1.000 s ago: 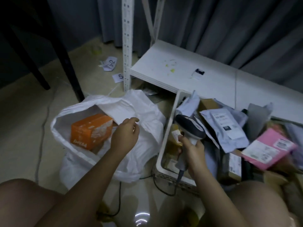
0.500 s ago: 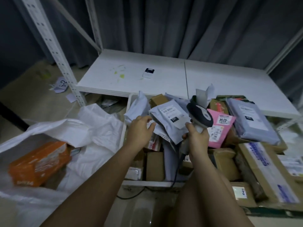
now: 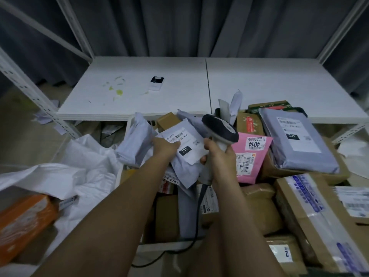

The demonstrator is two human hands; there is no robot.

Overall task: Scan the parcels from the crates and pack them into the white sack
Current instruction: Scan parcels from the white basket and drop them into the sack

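My left hand [image 3: 164, 146] grips a grey mailer bag [image 3: 187, 156] with a white label marked 231, lifted over the white crate [image 3: 159, 245]. My right hand [image 3: 218, 156] holds a handheld barcode scanner [image 3: 220, 129] by its handle, its dark head just right of the label. The crate is piled with parcels: a pink mailer [image 3: 252, 156] marked 4014, a large grey mailer [image 3: 295, 140], several brown boxes [image 3: 259, 208]. The white sack [image 3: 83, 176] lies open at the left with an orange box [image 3: 22, 222] inside.
A low white shelf board [image 3: 179, 86] behind the crate carries a small black-and-white device [image 3: 156, 83] and green smears. White perforated rack posts [image 3: 30, 92] stand left and right. The scanner cable [image 3: 159, 256] trails to the floor. More boxes [image 3: 311, 216] crowd the right.
My view has swung from the sack to the crate. My left hand left the sack, reached into the crate and took hold of the grey mailer; the scanner has come up beside its label.
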